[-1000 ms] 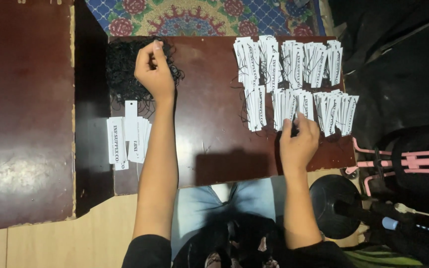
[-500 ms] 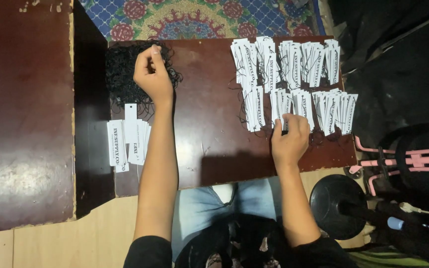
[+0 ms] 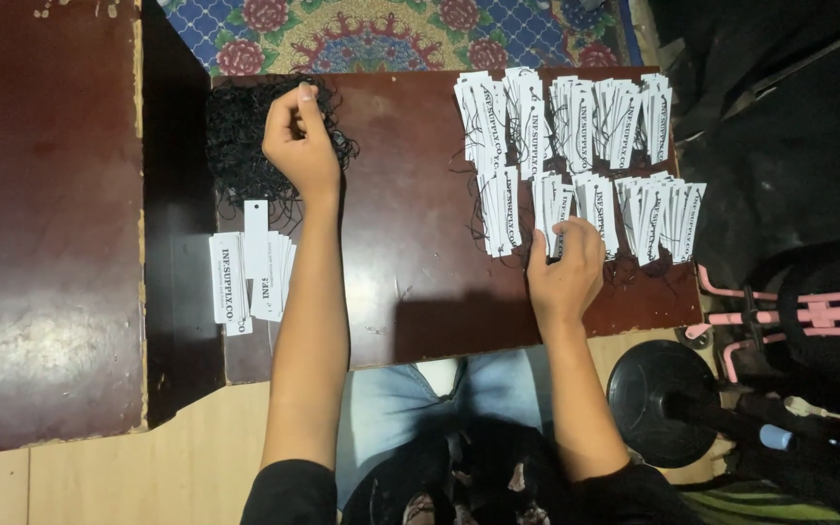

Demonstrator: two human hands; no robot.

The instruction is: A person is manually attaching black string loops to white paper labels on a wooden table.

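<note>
Surface: dark brown tabletop (image 3: 410, 253)
Left hand (image 3: 300, 146): pinching black string pile (image 3: 240, 136)
Right hand (image 3: 566, 267): fingers curled on white tags (image 3: 576, 146), grip unclear
Labels: white tag stack (image 3: 245, 272) near left forearm

Glossy wooden table (image 3: 410, 282), paper tags (image 3: 576, 117)

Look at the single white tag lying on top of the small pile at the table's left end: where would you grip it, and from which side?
Probably by its far short end, coming from above. The single white tag lies flat on the small pile, and that end overhangs toward the black thread, so fingers can pinch it alone.
</note>
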